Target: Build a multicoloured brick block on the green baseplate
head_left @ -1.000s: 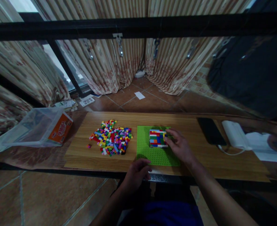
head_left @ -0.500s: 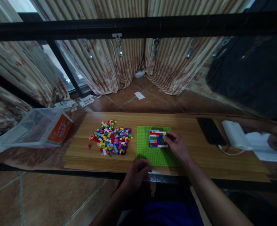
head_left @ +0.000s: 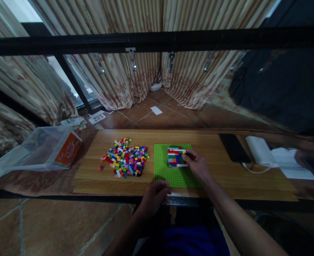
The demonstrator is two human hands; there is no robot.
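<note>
On the green baseplate stands a low block of several coloured toy building bricks, stacked in rows. My right hand reaches in from the right, thumb and fingers pinched together at the block's right edge. Whatever lies between those fingertips is hidden. Just over the near left edge of the baseplate hovers my left hand, loosely curled, thumb and fingers apart, nothing visible in it. Left of the baseplate, a pile of loose toy bricks in many colours is spread on the wooden tabletop.
A clear plastic bin with an orange label lies at the far left. To the right are a black phone, a white power bank with a cable, and white paper. Another person's blurred hand shows at the right edge.
The camera view has shifted slightly. My right hand stays at the right edge of the brick block with little visible movement; my left hand has hardly moved.
</note>
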